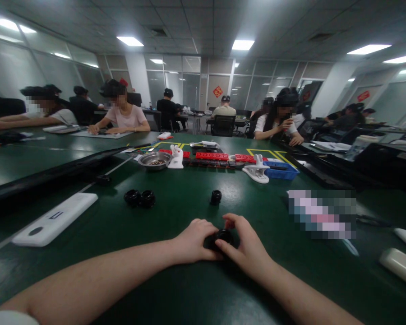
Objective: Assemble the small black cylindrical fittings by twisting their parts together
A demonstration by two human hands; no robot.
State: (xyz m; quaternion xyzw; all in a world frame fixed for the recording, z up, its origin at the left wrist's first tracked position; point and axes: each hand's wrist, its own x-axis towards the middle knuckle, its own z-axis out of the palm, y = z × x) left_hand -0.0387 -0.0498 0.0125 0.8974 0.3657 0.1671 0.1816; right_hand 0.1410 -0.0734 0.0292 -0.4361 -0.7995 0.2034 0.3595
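Green matting covers the long table before you, in an office where other people sit working at desks. From your head camera, your left hand and right hand close together around a small black round part near the table's front edge. Three more black parts lie beyond, with a metal bowl and red strips farther back

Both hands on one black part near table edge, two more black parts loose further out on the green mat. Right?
Not quite: the head view shows three loose black parts, a touching pair to the left and a single one ahead. The rest holds: left hand and right hand both grip one black part on the green mat.
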